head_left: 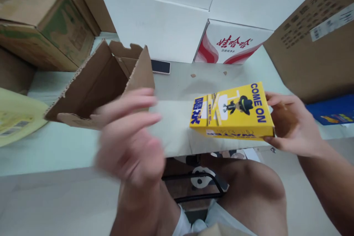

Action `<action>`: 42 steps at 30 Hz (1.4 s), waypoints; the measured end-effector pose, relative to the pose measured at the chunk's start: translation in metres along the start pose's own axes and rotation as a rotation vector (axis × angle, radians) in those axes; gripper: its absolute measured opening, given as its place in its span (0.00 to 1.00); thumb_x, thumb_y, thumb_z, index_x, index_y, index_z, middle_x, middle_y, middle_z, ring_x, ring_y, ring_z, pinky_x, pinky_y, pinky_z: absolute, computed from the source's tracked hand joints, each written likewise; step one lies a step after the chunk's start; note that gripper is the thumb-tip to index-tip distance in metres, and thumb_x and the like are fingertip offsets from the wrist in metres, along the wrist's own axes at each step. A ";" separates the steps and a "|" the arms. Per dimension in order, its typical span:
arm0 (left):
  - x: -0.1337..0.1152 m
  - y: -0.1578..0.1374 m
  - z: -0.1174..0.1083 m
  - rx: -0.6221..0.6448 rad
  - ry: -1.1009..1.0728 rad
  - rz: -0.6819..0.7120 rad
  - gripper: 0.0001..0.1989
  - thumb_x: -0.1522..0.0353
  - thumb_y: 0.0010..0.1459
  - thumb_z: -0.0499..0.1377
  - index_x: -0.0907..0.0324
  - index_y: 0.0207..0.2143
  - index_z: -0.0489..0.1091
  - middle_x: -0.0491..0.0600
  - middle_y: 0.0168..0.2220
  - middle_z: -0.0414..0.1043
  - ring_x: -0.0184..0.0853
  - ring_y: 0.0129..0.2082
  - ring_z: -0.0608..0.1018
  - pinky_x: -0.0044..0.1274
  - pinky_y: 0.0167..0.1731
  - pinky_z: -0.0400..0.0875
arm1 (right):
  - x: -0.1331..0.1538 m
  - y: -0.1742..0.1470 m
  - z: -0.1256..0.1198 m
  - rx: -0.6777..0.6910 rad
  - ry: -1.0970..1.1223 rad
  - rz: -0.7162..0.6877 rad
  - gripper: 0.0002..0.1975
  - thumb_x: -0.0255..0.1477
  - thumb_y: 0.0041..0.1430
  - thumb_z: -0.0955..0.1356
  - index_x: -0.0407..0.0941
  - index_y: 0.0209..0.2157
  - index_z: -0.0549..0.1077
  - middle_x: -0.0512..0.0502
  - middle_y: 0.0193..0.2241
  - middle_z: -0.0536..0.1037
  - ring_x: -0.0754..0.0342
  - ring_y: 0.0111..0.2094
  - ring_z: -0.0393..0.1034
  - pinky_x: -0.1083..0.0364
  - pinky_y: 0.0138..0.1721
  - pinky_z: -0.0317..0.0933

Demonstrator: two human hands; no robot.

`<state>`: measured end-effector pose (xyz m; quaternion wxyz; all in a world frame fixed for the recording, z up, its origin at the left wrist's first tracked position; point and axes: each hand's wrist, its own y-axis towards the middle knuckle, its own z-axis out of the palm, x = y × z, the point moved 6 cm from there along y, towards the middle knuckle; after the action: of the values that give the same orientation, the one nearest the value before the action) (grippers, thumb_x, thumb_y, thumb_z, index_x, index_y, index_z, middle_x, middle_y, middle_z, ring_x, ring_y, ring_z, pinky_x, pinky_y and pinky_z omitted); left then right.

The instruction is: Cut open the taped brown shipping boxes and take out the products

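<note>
My right hand [293,123] grips one end of a yellow carton [229,112] printed "COME ON", with a small figure in a black hat. The carton is held over the table, slightly tilted. My left hand [132,140] is smeared by motion, its fingers apart and nothing visible between them. It is in front of an open brown cardboard box [141,77] and overlaps the box's near right corner. From this angle the bottom of the box is in shadow, and I cannot make out whether it holds anything.
White cartons [155,25] stand along the back, one with red print [229,44]. A phone [160,67] lies behind the open box. Brown boxes [66,33] fill the left, a large one [312,44] the right. A blue pack [336,110] and a yellow bag [19,118] flank the table.
</note>
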<state>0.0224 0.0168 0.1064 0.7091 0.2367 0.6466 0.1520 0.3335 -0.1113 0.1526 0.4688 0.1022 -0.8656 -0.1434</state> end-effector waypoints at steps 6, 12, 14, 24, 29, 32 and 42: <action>0.041 -0.046 0.091 0.997 -0.568 -0.724 0.38 0.43 0.49 0.69 0.58 0.53 0.74 0.56 0.46 0.82 0.42 0.40 0.84 0.28 0.36 0.79 | 0.007 0.001 0.020 0.114 0.231 -0.042 0.31 0.41 0.52 0.77 0.59 0.57 0.67 0.43 0.59 0.71 0.44 0.63 0.66 0.45 0.63 0.65; 0.056 -0.068 0.107 0.983 -0.730 -0.973 0.46 0.50 0.41 0.76 0.62 0.59 0.70 0.60 0.52 0.81 0.48 0.47 0.83 0.26 0.39 0.78 | -0.052 0.011 0.046 0.012 0.416 0.140 0.25 0.51 0.57 0.72 0.56 0.52 0.75 0.46 0.63 0.70 0.41 0.66 0.64 0.42 0.65 0.62; 0.065 -0.066 0.110 0.827 -0.671 -0.981 0.46 0.51 0.40 0.77 0.62 0.58 0.69 0.61 0.53 0.80 0.48 0.48 0.83 0.26 0.39 0.78 | -0.087 0.006 0.053 -0.205 0.485 0.284 0.28 0.52 0.55 0.72 0.58 0.55 0.70 0.47 0.61 0.71 0.43 0.61 0.70 0.43 0.59 0.70; 0.107 -0.046 0.123 0.319 -0.234 -0.761 0.47 0.50 0.46 0.74 0.60 0.62 0.62 0.61 0.60 0.72 0.49 0.56 0.78 0.35 0.56 0.73 | -0.118 -0.001 0.119 -0.119 0.521 0.500 0.56 0.52 0.46 0.78 0.53 0.67 0.46 0.34 0.65 0.67 0.40 0.60 0.72 0.38 0.63 0.68; 0.093 0.002 0.137 0.301 -0.184 -0.779 0.50 0.55 0.39 0.77 0.59 0.61 0.60 0.60 0.53 0.76 0.50 0.53 0.79 0.39 0.52 0.75 | -0.112 0.044 0.089 -0.177 0.606 0.493 0.64 0.49 0.36 0.82 0.51 0.67 0.46 0.36 0.57 0.76 0.38 0.56 0.76 0.37 0.61 0.69; 0.068 0.050 0.147 0.412 -0.134 -0.733 0.51 0.61 0.39 0.78 0.54 0.62 0.57 0.58 0.58 0.73 0.49 0.56 0.78 0.39 0.53 0.74 | -0.102 0.086 0.056 -0.182 0.627 0.373 0.67 0.46 0.31 0.83 0.50 0.67 0.47 0.36 0.57 0.76 0.38 0.57 0.75 0.37 0.62 0.68; 0.009 0.127 0.138 0.441 0.002 -0.715 0.44 0.65 0.42 0.76 0.44 0.59 0.60 0.46 0.57 0.77 0.45 0.60 0.75 0.42 0.60 0.61 | -0.047 0.153 0.019 -0.115 0.666 0.212 0.62 0.37 0.37 0.82 0.60 0.66 0.44 0.46 0.59 0.76 0.42 0.57 0.75 0.31 0.63 0.66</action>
<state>0.1718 0.1095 0.1734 0.6488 0.1435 0.7059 -0.2453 0.3366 0.0494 0.1584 0.7427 0.0265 -0.6613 -0.1014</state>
